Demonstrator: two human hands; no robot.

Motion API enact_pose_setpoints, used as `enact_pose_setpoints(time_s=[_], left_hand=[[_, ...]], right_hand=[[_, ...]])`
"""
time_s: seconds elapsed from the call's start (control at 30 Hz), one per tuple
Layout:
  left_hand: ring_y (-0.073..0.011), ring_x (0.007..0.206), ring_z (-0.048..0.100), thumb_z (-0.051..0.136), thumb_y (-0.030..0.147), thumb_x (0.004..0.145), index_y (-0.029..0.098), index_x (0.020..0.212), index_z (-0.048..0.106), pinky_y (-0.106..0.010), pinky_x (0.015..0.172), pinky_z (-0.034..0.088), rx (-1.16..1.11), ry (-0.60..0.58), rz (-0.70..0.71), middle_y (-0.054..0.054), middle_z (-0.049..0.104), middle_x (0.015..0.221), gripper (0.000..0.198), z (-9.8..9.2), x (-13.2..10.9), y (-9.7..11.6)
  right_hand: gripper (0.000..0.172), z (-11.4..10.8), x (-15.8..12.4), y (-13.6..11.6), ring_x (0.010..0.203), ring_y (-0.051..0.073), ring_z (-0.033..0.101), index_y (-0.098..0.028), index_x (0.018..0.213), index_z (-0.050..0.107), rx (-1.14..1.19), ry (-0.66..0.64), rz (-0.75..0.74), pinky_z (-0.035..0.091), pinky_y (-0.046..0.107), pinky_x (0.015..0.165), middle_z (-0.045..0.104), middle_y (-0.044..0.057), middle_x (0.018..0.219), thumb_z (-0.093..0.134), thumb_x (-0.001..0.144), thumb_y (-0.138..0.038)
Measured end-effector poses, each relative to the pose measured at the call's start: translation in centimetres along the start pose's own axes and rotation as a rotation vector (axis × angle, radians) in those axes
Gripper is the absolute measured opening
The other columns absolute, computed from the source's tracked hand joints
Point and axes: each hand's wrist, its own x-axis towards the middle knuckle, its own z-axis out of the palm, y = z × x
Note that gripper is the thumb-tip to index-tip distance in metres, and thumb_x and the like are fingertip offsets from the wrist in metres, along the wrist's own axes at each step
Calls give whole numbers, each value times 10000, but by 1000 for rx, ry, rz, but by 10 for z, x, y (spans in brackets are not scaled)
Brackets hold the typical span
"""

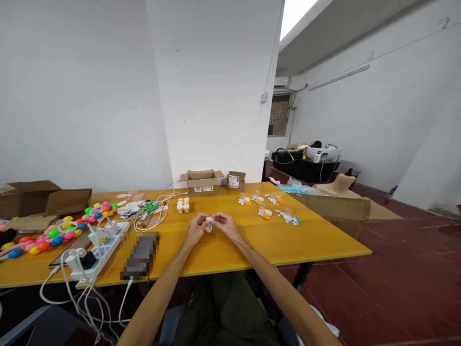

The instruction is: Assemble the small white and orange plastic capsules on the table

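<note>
Your lap [223, 307], in dark green cloth, is nearest the camera, with your bare forearms [163, 283] reaching past it over the yellow table [317, 240]. Your left hand [195, 229] and right hand [226, 226] meet near the middle of the table. On each, the fingers are bent in and nearly together, pinching a small white piece [209, 219] between the two hands. Just below it, between your hands, is a small round cup [208, 229]; you cannot tell from here whether your fingers touch it.

Ahead and to your left, a cluster of orange and white jars [183, 205] stands on the table. To your right lie several small groups of parts [265, 213] in white, orange, blue and clear plastic. Toward the wall are a carton [201, 185] with its flaps spread and a smaller box [236, 181] beside it.

On your left, a pixelated dark phone [141, 254] lies near the table's edge with a cable plugged in. Beyond it is a white power strip [120, 234] loaded with plugs, then strings of coloured balls [54, 234]. Off the table, to the right, stands a pale mannequin [336, 185].
</note>
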Motion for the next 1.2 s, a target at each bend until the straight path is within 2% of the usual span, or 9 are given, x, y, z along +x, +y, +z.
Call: enact_pose_setpoints(time_s=[0.13,0.53,0.97,1.2], left_hand=[[-179,781,688,684,419,822,190,883,695,-289,739,538,16,-1,-2,-43,745,851,237,0,1,-1],[-174,758,685,702,398,803,192,897,711,-283,718,538,62,-14,-5,-36,750,838,227,0,0,-3],[-184,767,692,655,469,843,193,906,722,-290,726,547,58,-20,21,-42,755,839,291,-1,0,-3],[-167,684,664,612,496,869,190,885,721,-281,685,541,79,-24,48,-18,730,753,325,-2,1,-7]], right_hand=[[375,0,-1,0,801,198,660,-216,832,722,-8,-2,-10,544,335,786,722,42,835,787,692,-558],[279,-2,1,4,737,187,649,-213,805,725,-28,15,9,536,320,718,720,26,780,755,720,-477],[302,-1,1,5,660,167,583,-211,748,718,-133,27,-23,488,280,626,661,12,687,670,799,-505],[296,-2,1,8,700,170,596,-209,790,707,-175,15,-36,497,284,665,671,14,735,645,832,-495]])
